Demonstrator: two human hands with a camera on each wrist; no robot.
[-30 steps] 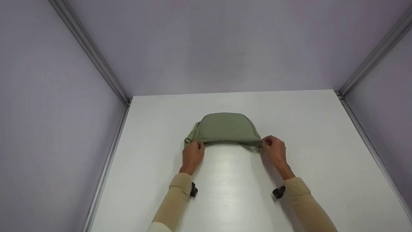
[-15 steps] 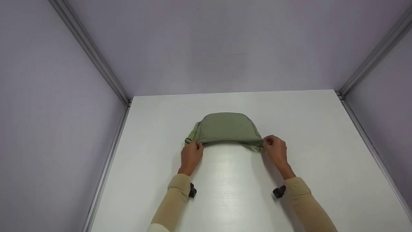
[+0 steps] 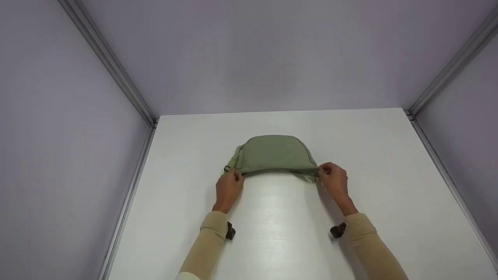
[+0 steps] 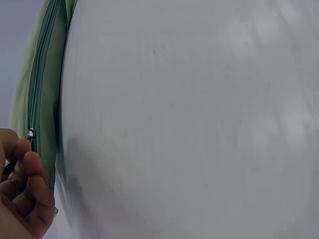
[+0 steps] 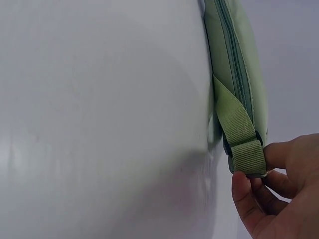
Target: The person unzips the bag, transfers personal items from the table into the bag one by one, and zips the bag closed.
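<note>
The left hand (image 4: pixel 20 194) is cut off by the frame edge.

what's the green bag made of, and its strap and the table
Bag: looks like matte woven fabric, maybe canvas or nylon; soft, no sheen, with a stitched zipper.
Strap: ribbed webbing, likely nylon or polyester; the weave lines show where the right hand pinches it.
Table: smooth, white, semi-gloss, probably laminate or painted board; it throws back a soft glare.

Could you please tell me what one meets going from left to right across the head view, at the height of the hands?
Left wall → table → left hand → green bag → right hand → right wall.
</note>
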